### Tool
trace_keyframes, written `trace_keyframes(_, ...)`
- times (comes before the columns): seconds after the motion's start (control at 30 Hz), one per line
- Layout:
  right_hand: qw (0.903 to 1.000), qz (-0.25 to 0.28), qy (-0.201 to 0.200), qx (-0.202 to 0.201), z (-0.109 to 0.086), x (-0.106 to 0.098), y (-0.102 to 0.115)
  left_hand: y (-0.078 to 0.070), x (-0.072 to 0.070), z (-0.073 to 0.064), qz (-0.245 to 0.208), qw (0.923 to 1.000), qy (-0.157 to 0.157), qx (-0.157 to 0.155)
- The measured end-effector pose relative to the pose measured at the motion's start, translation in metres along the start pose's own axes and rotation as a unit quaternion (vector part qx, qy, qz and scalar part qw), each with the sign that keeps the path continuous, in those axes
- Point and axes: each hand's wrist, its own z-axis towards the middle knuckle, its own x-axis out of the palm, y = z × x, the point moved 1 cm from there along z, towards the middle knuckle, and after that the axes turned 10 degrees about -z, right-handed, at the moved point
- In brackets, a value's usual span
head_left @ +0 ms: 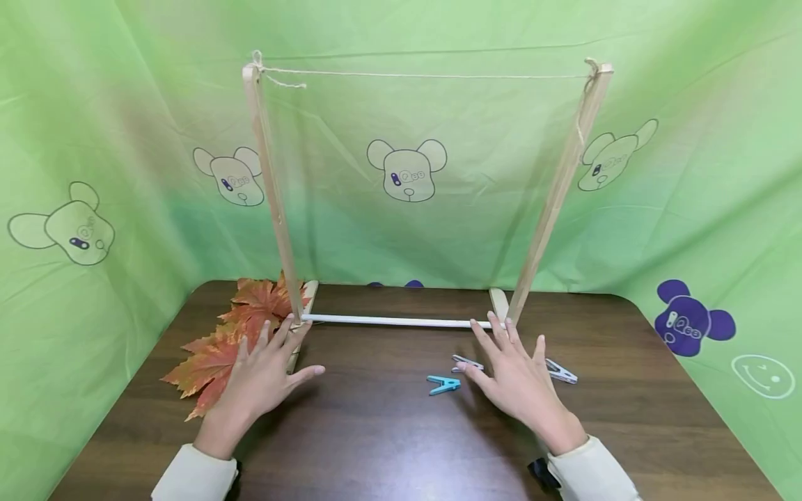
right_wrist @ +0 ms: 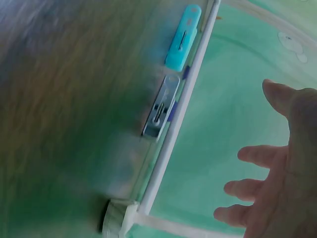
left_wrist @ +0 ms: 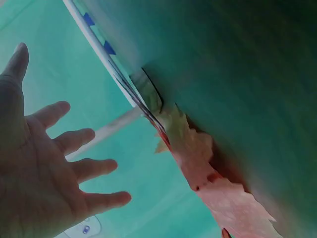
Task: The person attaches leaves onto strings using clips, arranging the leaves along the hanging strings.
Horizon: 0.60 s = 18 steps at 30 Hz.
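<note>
My left hand is spread above the table, fingers straight, beside a pile of orange-red maple leaves. On the right, my other hand is spread the same way, near several clothespins. A teal clothespin lies left of its thumb. One grey clothespin is partly behind that thumb, and another pale clothespin lies to the right. Both palms look bare in the wrist views, where the leaves and the teal clothespin also appear.
A wooden frame stands at the back, with a left post, a right post and a white crossbar. Twine runs between the post tops. Green printed cloth surrounds the brown table.
</note>
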Motion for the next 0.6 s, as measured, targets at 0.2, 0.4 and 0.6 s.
trace_keyframes(0.2,0.9998,0.003,-0.005,-0.021,0.002,0.005,0.008,0.012,-0.004,-0.002,-0.023,0.9996,0.012,-0.009)
trace_keyframes(0.4,0.9993,0.011,-0.002,-0.036,0.003,0.006,0.019,0.023,-0.008,-0.002,-0.039,0.9992,0.0,0.013)
trace_keyframes(0.6,0.9983,0.024,0.012,-0.052,0.003,0.008,0.028,0.033,-0.01,0.003,-0.073,0.997,0.003,0.027)
